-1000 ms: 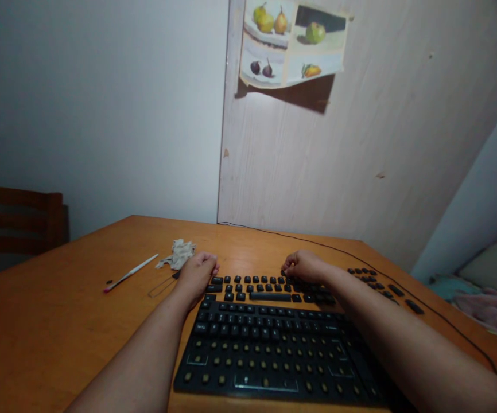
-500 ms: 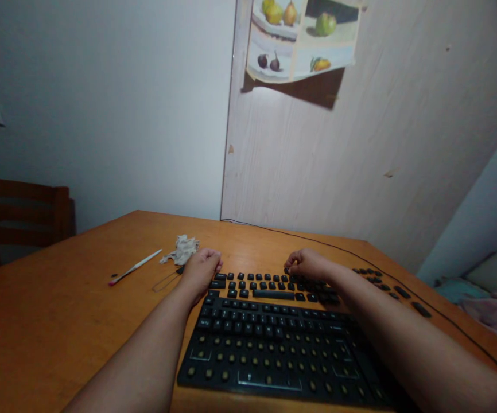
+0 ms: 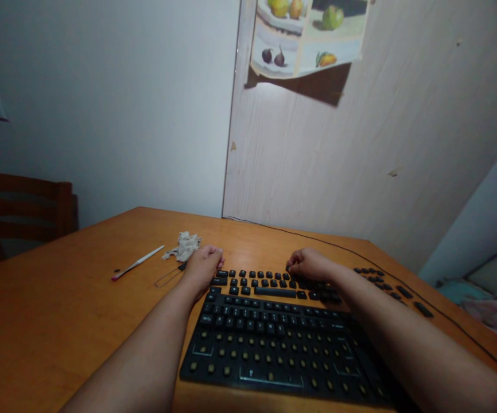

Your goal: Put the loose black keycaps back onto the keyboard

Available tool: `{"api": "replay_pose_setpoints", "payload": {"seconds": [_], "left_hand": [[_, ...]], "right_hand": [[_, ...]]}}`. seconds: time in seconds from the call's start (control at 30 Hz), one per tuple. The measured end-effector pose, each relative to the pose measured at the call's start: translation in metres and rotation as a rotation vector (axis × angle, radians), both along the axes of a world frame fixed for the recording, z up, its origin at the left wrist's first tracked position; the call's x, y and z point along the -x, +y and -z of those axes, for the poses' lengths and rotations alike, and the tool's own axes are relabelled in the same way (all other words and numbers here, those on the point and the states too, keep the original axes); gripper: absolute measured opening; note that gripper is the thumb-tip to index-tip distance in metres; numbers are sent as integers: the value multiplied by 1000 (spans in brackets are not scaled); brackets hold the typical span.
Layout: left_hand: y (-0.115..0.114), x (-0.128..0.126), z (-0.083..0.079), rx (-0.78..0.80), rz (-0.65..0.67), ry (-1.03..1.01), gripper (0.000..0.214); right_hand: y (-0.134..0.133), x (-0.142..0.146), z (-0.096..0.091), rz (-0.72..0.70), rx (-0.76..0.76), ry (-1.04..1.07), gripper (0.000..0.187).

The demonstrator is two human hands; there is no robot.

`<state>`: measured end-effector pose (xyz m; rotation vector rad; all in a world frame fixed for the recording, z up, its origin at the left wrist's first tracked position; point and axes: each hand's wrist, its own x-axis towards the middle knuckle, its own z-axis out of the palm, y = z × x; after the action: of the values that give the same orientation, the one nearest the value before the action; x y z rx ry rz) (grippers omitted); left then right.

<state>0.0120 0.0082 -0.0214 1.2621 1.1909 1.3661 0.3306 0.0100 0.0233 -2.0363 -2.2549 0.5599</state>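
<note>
A black keyboard (image 3: 270, 344) lies in front of me, its upper rows capped and its lower rows showing bare key stems. Behind it, loose black keycaps are laid out in rows, with a long space bar (image 3: 275, 292) among them. My right hand (image 3: 311, 265) is over the right part of these rows, finger and thumb pinched on a small dark keycap (image 3: 288, 268). My left hand (image 3: 205, 265) rests closed at the left end of the rows; whatever its curled fingers hold, if anything, is hidden. Part of the keyboard's right side is covered by my right forearm.
Left of my left hand lie a crumpled grey cloth (image 3: 185, 246), a wire tool (image 3: 169, 276) and a white brush-like stick (image 3: 139, 263). More keycaps (image 3: 377, 279) are spread at the right. A black cable (image 3: 317, 238) runs along the table's back. A wooden chair (image 3: 24, 212) stands at left.
My view has shifted slightly. The right hand's fingers have drawn together on a keycap at the back row, while the left hand stays in place.
</note>
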Motion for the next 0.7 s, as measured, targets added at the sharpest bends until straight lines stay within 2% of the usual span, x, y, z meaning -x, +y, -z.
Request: {"api": "replay_pose_setpoints", "payload": {"seconds": [0.23,0.4,0.6,0.7], "left_hand": [[3,0,2,8,7,1,29],[4,1,3,-13,1,23,31],[4,1,4,-41,9,46,29],[3,-1,2,-37,8,37,27]], "right_hand": [[-6,6,-7,-5,-100,-14,22],[-18,9,-24,-7,-227,32,14],[-60,16,-46,-78,-245,115,23],[-89,22,-54,-128,-211,149,19]]}}
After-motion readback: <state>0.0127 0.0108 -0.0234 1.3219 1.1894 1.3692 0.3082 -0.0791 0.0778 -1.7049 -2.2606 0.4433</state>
